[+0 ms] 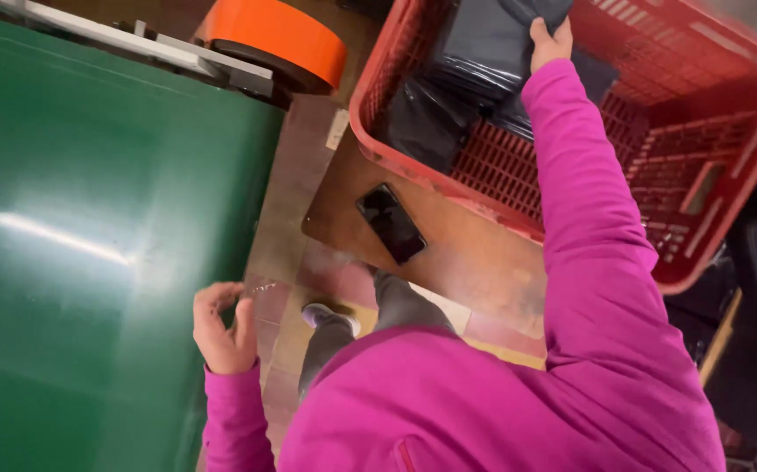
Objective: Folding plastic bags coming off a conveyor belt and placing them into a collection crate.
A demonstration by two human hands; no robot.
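Left hand [224, 330] curls empty; right hand [549, 42] outstretched grips dark bag [483, 44].

**The count: one crate, one phone, two hands**

One red plastic crate [658, 166] sits on one brown board [466, 253]. Dark plastic-wrapped packages [475, 52] fill the crate: at least three, the exact number hard to tell. One black phone [391, 223]. One green conveyor belt [90, 236], one orange guard [278, 35]. Two hands: left hand [224, 330], right hand [550, 44]. One shoe [326, 316] visible.
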